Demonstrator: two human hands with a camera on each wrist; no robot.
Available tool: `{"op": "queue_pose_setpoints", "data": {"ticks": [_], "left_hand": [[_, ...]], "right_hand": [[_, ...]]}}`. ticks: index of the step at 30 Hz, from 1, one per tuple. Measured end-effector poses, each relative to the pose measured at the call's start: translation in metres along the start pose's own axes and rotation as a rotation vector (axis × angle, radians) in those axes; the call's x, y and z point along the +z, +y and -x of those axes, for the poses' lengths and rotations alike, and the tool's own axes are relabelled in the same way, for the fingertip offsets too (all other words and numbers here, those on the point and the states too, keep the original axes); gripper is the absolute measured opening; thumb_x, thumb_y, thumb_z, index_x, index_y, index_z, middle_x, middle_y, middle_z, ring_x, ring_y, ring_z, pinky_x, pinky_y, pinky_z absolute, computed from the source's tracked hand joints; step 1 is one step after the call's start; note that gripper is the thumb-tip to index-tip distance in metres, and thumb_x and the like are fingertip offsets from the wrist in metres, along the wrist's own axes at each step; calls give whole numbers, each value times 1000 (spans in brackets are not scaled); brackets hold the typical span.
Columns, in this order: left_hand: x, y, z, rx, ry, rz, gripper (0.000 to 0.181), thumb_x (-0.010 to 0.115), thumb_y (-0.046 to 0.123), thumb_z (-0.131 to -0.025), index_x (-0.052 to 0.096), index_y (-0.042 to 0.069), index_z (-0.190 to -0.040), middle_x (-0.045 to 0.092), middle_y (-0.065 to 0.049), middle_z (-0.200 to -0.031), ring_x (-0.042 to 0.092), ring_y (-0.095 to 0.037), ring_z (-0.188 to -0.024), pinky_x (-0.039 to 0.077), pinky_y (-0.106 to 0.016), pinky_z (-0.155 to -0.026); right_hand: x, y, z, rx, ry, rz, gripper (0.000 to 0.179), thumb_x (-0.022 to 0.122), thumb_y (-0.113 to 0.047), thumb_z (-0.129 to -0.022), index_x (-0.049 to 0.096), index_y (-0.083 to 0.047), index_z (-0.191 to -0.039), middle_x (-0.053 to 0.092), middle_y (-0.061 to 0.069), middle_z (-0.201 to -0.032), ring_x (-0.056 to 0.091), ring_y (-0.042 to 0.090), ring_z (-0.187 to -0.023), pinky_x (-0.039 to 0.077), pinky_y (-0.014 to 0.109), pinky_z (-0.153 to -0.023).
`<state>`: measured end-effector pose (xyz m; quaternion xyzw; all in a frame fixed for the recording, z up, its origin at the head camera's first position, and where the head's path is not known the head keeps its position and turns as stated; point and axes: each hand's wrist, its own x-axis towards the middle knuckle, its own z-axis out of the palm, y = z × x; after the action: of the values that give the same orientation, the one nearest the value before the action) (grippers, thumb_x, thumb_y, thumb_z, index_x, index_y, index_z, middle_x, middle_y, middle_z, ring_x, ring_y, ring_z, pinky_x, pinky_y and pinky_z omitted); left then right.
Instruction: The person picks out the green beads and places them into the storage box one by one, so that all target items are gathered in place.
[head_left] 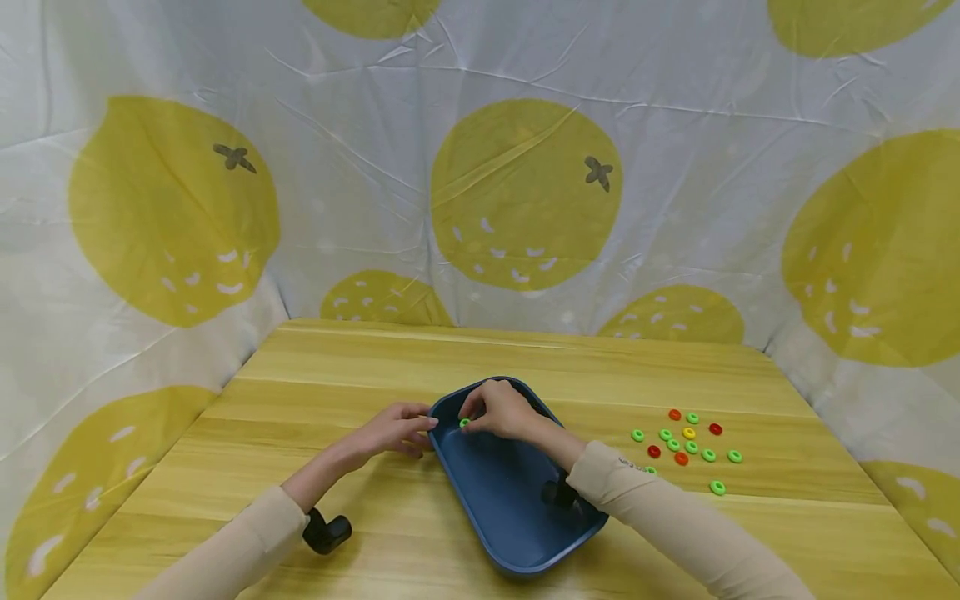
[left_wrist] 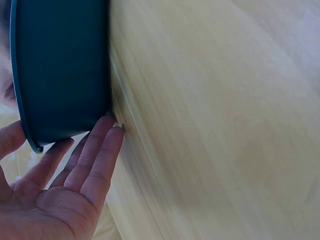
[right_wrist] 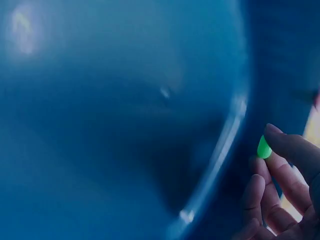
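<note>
A deep blue rectangular tray (head_left: 495,492) with rounded corners sits at an angle on the wooden table. My left hand (head_left: 397,429) holds its far left corner, thumb at the rim and fingers along the outer wall; the left wrist view shows this hand (left_wrist: 65,195) beneath the tray wall (left_wrist: 62,70). Inside that same end of the tray, my right hand (head_left: 501,410) pinches a small green ring (head_left: 464,423) between thumb and fingertip. Seen from the right wrist, the green ring (right_wrist: 264,147) sticks out edge-on from the pinch, close to the tray's wall.
To the right of the tray, several small rings lie loose on the table (head_left: 795,475): green (head_left: 717,487), red (head_left: 716,429), orange (head_left: 681,458) and one yellow (head_left: 689,433). Behind the table hangs a pale cloth (head_left: 360,192) printed with yellow fruit.
</note>
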<state>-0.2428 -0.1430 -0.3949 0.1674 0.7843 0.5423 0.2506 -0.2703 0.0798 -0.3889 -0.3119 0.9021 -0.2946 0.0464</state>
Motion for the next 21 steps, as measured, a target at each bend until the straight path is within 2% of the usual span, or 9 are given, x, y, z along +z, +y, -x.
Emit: {"op": "queue_pose_setpoints", "data": {"ticks": [8, 18, 21], "left_hand": [[1, 0, 1, 11, -1, -1, 48, 46, 25, -98, 44, -10, -131, 56, -30, -123, 65, -32, -103, 53, -47, -87], [1, 1, 1, 0, 5, -8, 48, 45, 26, -98, 44, -9, -131, 54, -29, -126, 65, -33, -105, 53, -48, -88], [1, 2, 1, -2, 5, -8, 47, 45, 25, -99, 44, -9, -131, 54, -29, -126, 64, -33, -105, 53, -47, -88]], "right_hand": [[21, -5, -2, 2, -39, 16, 13, 77, -15, -76, 75, -10, -87, 73, 1, -82, 66, 9, -73, 49, 15, -60], [26, -5, -4, -2, -64, 59, 15, 77, -17, -77, 74, -11, -90, 72, 1, -82, 62, 4, -70, 48, 14, -59], [24, -5, -4, -11, -52, 62, 15, 77, -20, -77, 74, -12, -90, 73, 0, -84, 64, 6, -73, 49, 15, -61]]}}
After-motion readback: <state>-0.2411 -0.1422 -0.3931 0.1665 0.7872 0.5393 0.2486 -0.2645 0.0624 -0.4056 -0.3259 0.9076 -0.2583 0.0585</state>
